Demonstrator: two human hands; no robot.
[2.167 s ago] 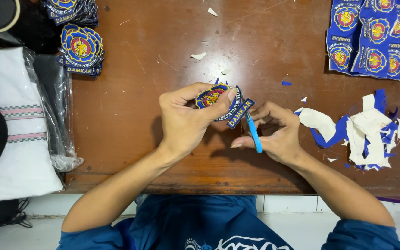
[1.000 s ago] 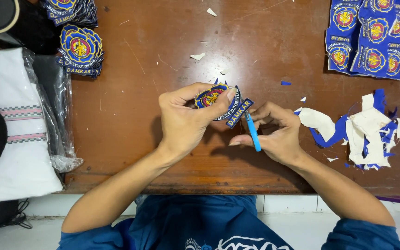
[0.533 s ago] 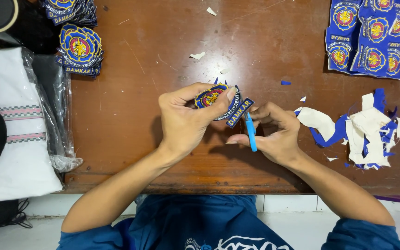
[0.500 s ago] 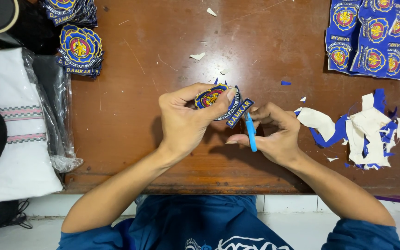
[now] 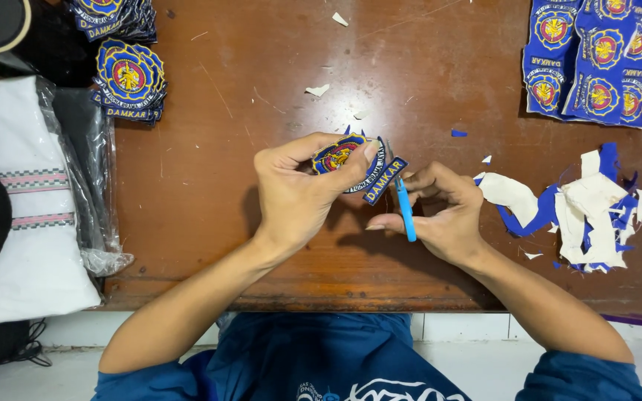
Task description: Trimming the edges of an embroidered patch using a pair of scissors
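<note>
Head view: your left hand (image 5: 295,194) pinches an embroidered patch (image 5: 352,159), round, blue and yellow with a blue banner strip along its lower edge, holding it up above the middle of the tabletop (image 5: 261,111), thumb on the front face and fingers behind. Your right hand (image 5: 443,215) is closed around small blue-handled scissors (image 5: 404,208), their tip set against the banner edge of the patch; whether the blades stand apart or together is too small to tell. Judged step: trimming surplus backing off the patch border, with the cut at the banner end. The next move likely calls for turning the patch in the left grip so the uncut rim meets the blades, keeping the tip clear of the stitched border. Toward the right edge lies a heap of blue and white offcuts (image 5: 596,208); at the far right corner, an uncut sheet of patches (image 5: 596,59); at the far left corner, a stack of finished patches (image 5: 128,78). Folded white cloth (image 5: 16,223) in clear wrap sits at the left edge.
</note>
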